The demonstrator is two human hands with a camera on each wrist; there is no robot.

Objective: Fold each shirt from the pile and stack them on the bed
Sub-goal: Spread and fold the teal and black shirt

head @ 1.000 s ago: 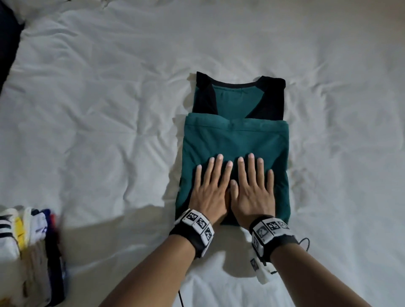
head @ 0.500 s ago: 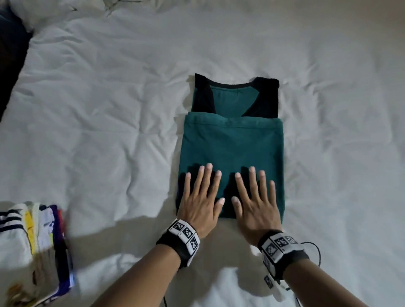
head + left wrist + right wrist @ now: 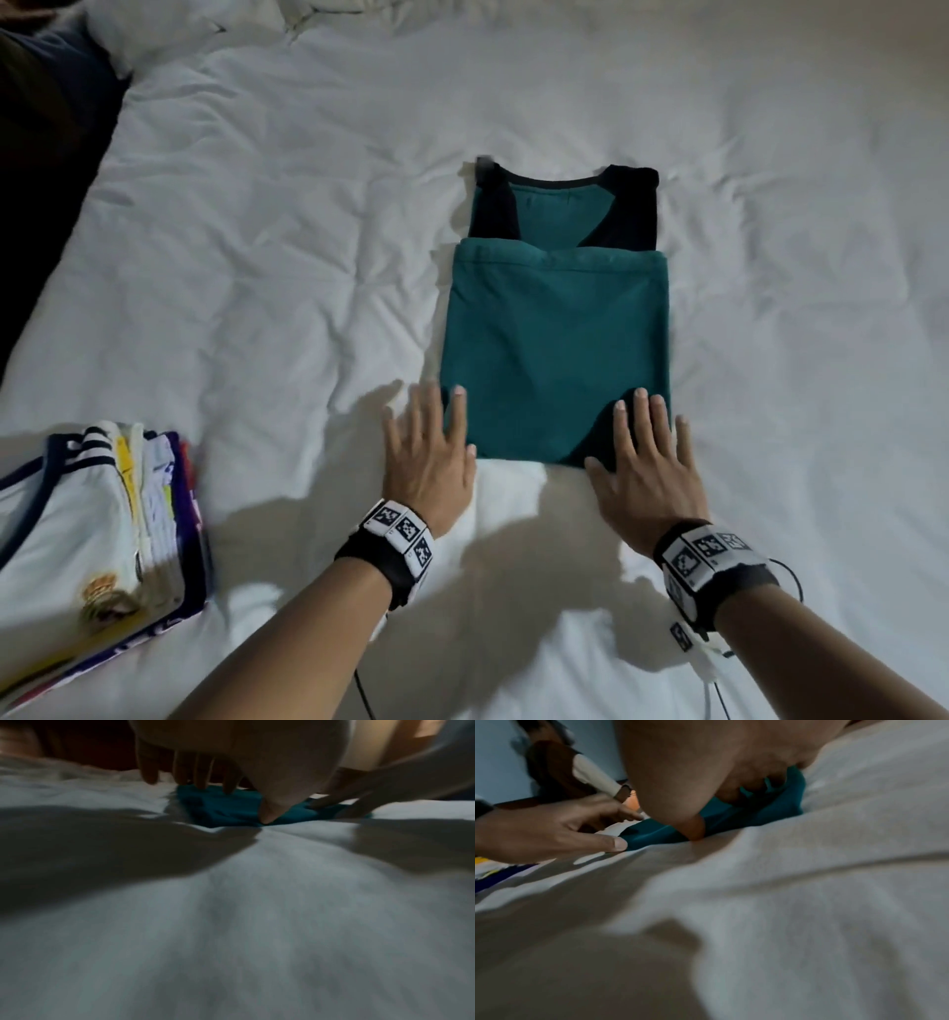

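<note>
A teal shirt [image 3: 557,334] with black shoulders lies folded into a rectangle on the white bed [image 3: 257,267], collar away from me. My left hand [image 3: 431,442] lies flat with spread fingers at the shirt's near left corner, partly on the sheet. My right hand [image 3: 644,447] lies flat on the near right corner. In the left wrist view my left hand's fingers [image 3: 203,772] touch the teal shirt [image 3: 226,809]. In the right wrist view my right hand's thumb [image 3: 693,829] meets the shirt's [image 3: 731,819] near edge. A stack of folded shirts [image 3: 92,534] sits at the lower left.
A dark surface [image 3: 41,180] borders the bed's left edge. Crumpled white bedding [image 3: 179,31] lies at the far left corner. Wrinkled bare sheet spreads to the right of the shirt and beyond it.
Both hands have slid from the middle of the shirt, where they lay side by side, apart and toward me to its two near corners.
</note>
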